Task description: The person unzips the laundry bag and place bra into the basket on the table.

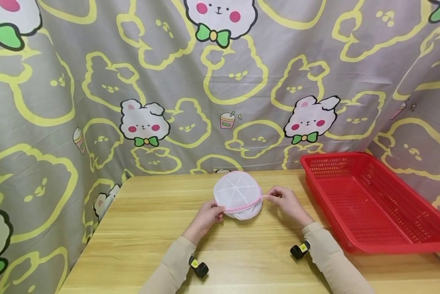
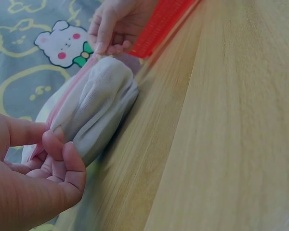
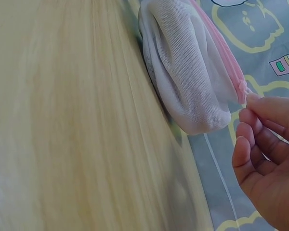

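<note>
A round white mesh laundry bag (image 1: 237,188) with a pink zipper (image 3: 224,50) stands tilted on the table, its flat ribbed face turned up. Soft folds of fabric bulge along its side in both wrist views. My left hand (image 1: 207,216) pinches the bag's rim by the zipper at the lower left. At the opposite end, my right hand (image 1: 288,204) pinches a small pink tab or loop at the zipper's end between thumb and finger. Whether anything lies inside the bag cannot be seen.
A red plastic basket (image 1: 346,244) with perforated walls stands on the right side of the wooden table (image 1: 146,212). Behind and to the left hangs a grey curtain (image 1: 190,85) with cartoon prints. Each wrist carries a small black camera.
</note>
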